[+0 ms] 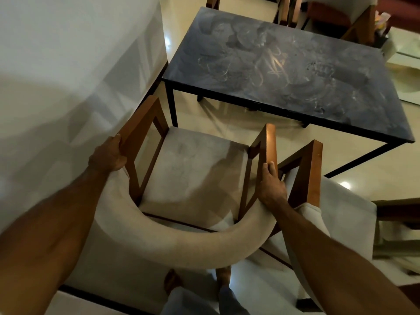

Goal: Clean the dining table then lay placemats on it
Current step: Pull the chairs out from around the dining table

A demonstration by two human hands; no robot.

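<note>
Dining table (284,71), a dark rectangular slab top on thin black metal legs, stands beyond the hands, well apart from both, with pale smears and swirl marks spread across its surface. Between the person and that table sits a wooden-framed armchair (193,169) with a pale grey cushioned seat and a curved beige padded backrest; its front edge lies near the table's near-left corner, not tucked under.

On the side of this armchair away from the table, both hands hold it. The left hand (109,156) grips the rear end of the left wooden armrest, fingers wrapped over the top edge and thumb underneath, just where the wood meets the padded back. The right hand (271,189) lies along the rear part of the right wooden armrest, fingers extended up its inner face and palm against the junction with the backrest; whether its thumb closes round the wood cannot be told.

Just right of the held armchair, touching or nearly touching it, stands a second matching armchair (329,201), also short of the table's near edge. Beyond the table's far side, parts of more wooden chairs (341,17) show. A white wall (68,53) runs left of the table, and glossy cream floor tiles (238,119) lie beneath it. 2 feet (172,280) show below the backrest.
</note>
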